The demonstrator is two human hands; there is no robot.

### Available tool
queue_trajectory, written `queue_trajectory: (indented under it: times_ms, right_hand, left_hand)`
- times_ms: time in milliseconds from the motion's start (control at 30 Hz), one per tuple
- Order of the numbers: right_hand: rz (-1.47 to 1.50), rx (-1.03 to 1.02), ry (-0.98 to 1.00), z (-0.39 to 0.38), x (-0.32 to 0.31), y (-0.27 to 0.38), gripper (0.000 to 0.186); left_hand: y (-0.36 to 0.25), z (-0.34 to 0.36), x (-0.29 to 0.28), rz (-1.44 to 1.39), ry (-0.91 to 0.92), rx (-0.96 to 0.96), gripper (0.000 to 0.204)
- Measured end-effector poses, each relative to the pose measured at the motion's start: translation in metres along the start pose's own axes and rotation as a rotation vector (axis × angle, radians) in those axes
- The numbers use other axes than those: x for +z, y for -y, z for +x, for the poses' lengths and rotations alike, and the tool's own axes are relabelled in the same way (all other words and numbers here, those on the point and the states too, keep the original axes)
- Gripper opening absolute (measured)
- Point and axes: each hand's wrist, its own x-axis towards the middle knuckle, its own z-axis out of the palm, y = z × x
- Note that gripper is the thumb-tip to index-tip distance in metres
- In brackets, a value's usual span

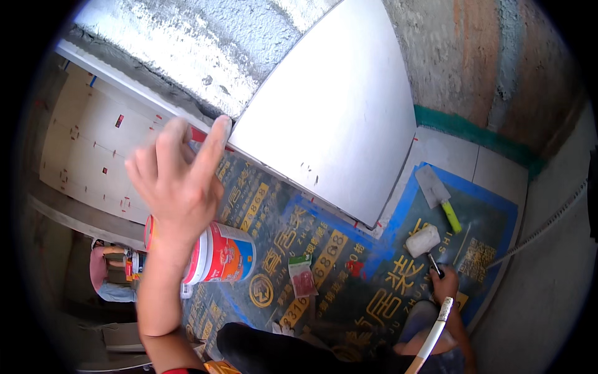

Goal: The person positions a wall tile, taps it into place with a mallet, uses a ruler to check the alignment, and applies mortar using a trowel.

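Observation:
A large white tile (330, 118) stands against the rough wall. My left hand (180, 177) is raised in front of its left edge, fingers apart and the index finger stretched up beside the tile's lower left corner. I see nothing in its fingers, though they are slightly blurred. Low on the right, my right hand (444, 283) grips the black handle of a mallet (423, 240) with a whitish head, held above the floor covering. Just beyond the mallet lies a flat-bladed trowel (433, 187) with a lime-green handle.
A red, white and blue bucket (230, 252) stands below my left hand. A clear bag of small red pieces (303, 278) lies on the dark printed floor sheet (383, 299). A lit cigarette (433, 336) crosses the lower foreground. Another person in pink (103, 268) is at far left.

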Motion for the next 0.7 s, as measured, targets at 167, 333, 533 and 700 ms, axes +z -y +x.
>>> queue_trajectory:
  times_ms: [167, 333, 533, 700]
  right_hand:
    - [0.003, 0.021, 0.007, 0.001, 0.002, 0.0, 0.022]
    - [0.052, 0.036, 0.021, 0.003, 0.003, -0.002, 0.024]
    - [0.027, 0.065, 0.034, 0.003, 0.007, -0.007, 0.026]
    - [-0.001, 0.102, 0.053, 0.004, 0.005, -0.01, 0.027]
  left_hand:
    - [0.02, 0.036, -0.023, -0.007, 0.171, 0.14, 0.047]
    - [0.037, 0.052, -0.038, -0.116, 0.225, 0.16, 0.039]
    - [0.042, 0.058, -0.041, -0.249, 0.244, 0.168, 0.036]
    - [0.052, 0.058, -0.049, -0.153, 0.057, 0.031, 0.025]
